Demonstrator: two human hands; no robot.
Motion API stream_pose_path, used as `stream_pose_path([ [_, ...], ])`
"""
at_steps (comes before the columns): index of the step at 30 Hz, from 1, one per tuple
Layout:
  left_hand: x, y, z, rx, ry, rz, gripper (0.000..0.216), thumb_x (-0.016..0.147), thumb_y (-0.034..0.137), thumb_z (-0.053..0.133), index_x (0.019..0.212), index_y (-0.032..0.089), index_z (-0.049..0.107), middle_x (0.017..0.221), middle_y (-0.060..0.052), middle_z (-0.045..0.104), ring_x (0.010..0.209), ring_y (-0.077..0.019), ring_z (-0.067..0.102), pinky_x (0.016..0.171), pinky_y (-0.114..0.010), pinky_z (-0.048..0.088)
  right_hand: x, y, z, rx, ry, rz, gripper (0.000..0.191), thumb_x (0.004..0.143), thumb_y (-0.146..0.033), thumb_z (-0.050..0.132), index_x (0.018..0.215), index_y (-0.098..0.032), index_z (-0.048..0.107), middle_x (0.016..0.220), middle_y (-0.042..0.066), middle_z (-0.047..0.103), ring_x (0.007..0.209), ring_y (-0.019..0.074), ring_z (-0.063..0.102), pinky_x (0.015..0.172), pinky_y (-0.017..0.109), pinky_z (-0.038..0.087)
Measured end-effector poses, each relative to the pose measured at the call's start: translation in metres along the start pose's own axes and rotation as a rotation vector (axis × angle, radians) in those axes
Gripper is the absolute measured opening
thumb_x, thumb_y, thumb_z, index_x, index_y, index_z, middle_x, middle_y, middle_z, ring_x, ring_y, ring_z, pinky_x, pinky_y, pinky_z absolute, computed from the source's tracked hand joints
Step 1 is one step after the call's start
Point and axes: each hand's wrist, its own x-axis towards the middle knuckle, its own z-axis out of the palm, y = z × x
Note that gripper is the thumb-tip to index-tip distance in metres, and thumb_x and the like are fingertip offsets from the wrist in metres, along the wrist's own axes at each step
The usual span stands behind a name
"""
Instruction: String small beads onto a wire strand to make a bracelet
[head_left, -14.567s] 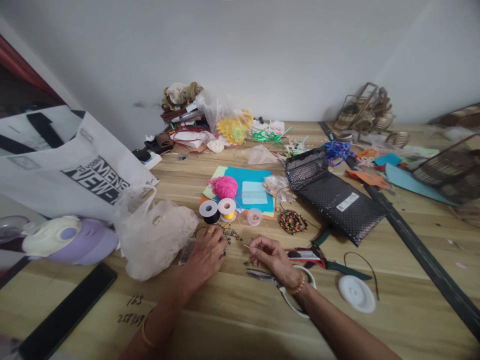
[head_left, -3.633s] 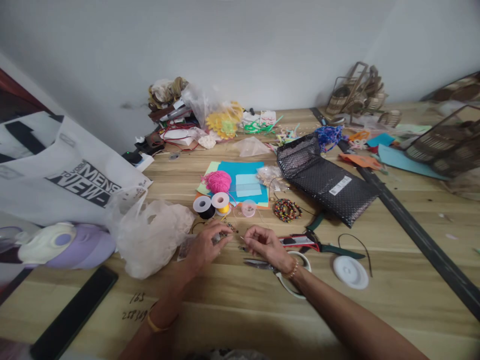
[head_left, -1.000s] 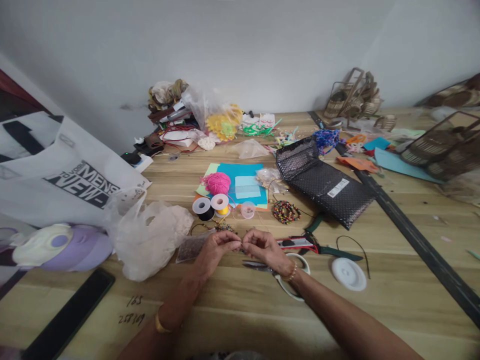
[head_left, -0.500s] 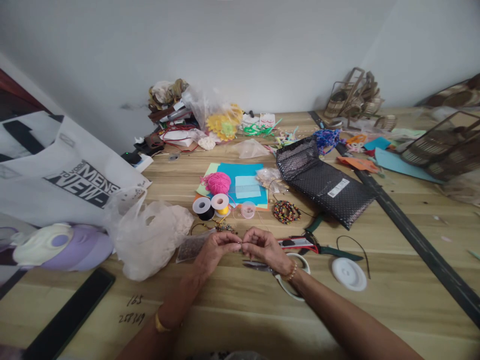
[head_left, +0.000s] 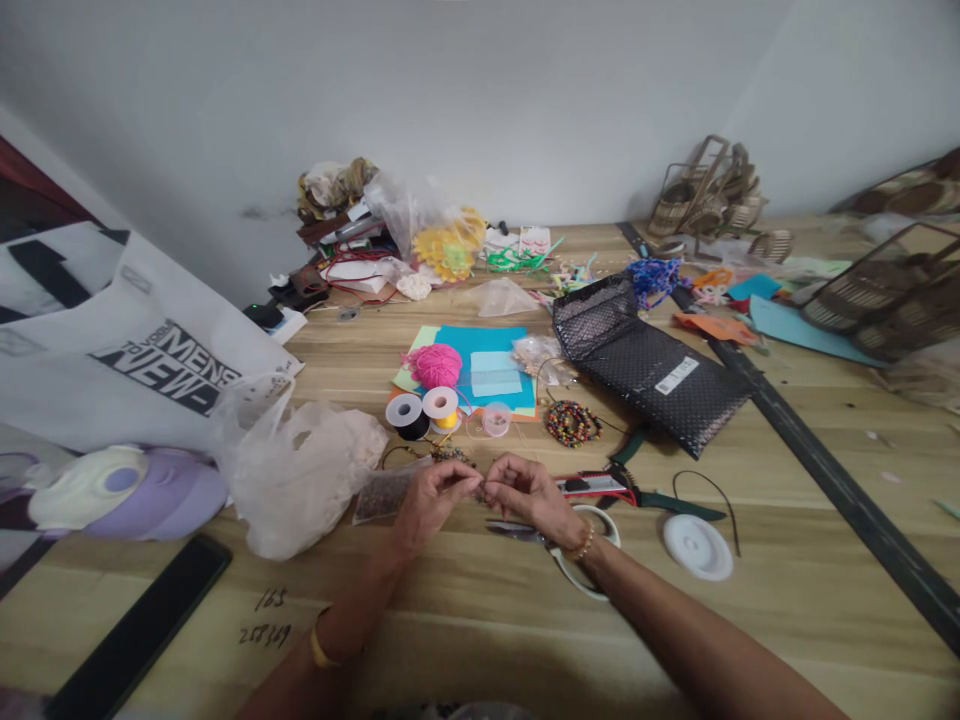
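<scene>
My left hand [head_left: 439,500] is closed in a pinch, its fingertips almost meeting those of my right hand [head_left: 525,495] over the table. My right hand is pinched too, and whatever sits between the fingers is too small to make out. Beaded cord [head_left: 450,455] lies just beyond my left hand, beside a clear bag of small beads [head_left: 382,492]. Under my right wrist are scissors [head_left: 517,530] and a white tape roll [head_left: 585,580]. A red box cutter [head_left: 596,485] rests right of that hand. Farther back lies a coil of multicoloured beads [head_left: 574,424].
Black and yellow thread spools [head_left: 407,415], pink yarn [head_left: 435,367] and a small clear cup [head_left: 496,420] stand ahead. A black bubble mailer [head_left: 652,370], green-handled pliers [head_left: 679,506] and a white lid [head_left: 697,548] lie right. Left are a plastic bag [head_left: 300,480] and a phone [head_left: 142,630].
My left fingertips shift slightly and lift a little, still close to my right fingertips. My right hand and the things on the table stay in place.
</scene>
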Motion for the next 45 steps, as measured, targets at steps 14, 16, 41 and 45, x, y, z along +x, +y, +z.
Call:
stream_pose_path([
  [14, -0.003, 0.006, -0.006, -0.049, 0.095, 0.097, 0.023, 0.075, 0.040, 0.067, 0.069, 0.017, 0.065, 0.074, -0.003, 0.062, 0.074, -0.0170, 0.056, 0.071, -0.028, 0.045, 0.000, 0.000, -0.002, -0.056, 0.073, -0.043, 0.039, 0.077, -0.054, 0.066, 0.083, -0.016, 0.058, 0.057, -0.003, 0.057, 0.046, 0.0079, 0.048, 0.045, 0.019, 0.042],
  [16, -0.003, 0.005, -0.006, -0.068, 0.093, 0.103, 0.024, 0.075, 0.041, 0.067, 0.071, 0.017, 0.065, 0.075, -0.003, 0.062, 0.075, -0.0171, 0.056, 0.071, -0.028, 0.046, 0.000, 0.001, -0.002, -0.042, 0.068, -0.066, 0.037, 0.078, -0.052, 0.066, 0.085, -0.016, 0.058, 0.058, -0.003, 0.057, 0.046, 0.0074, 0.048, 0.045, 0.019, 0.043],
  [41, 0.007, -0.009, -0.027, 0.709, 0.231, 0.393, 0.010, 0.083, 0.017, 0.060, 0.082, 0.019, 0.070, 0.088, -0.006, 0.063, 0.092, -0.0213, 0.056, 0.085, -0.036, 0.046, 0.002, 0.005, -0.002, -0.055, 0.069, -0.025, 0.040, 0.075, -0.055, 0.068, 0.076, -0.016, 0.057, 0.056, -0.004, 0.055, 0.046, 0.0075, 0.046, 0.044, 0.019, 0.039],
  [45, 0.007, -0.013, -0.026, 0.949, 0.138, 0.388, 0.013, 0.081, 0.012, 0.060, 0.077, 0.019, 0.070, 0.090, -0.007, 0.059, 0.098, -0.0238, 0.050, 0.086, -0.038, 0.046, 0.002, 0.006, -0.002, -0.068, 0.074, -0.030, 0.040, 0.076, -0.055, 0.067, 0.075, -0.017, 0.056, 0.055, -0.004, 0.054, 0.046, 0.0070, 0.043, 0.043, 0.019, 0.036],
])
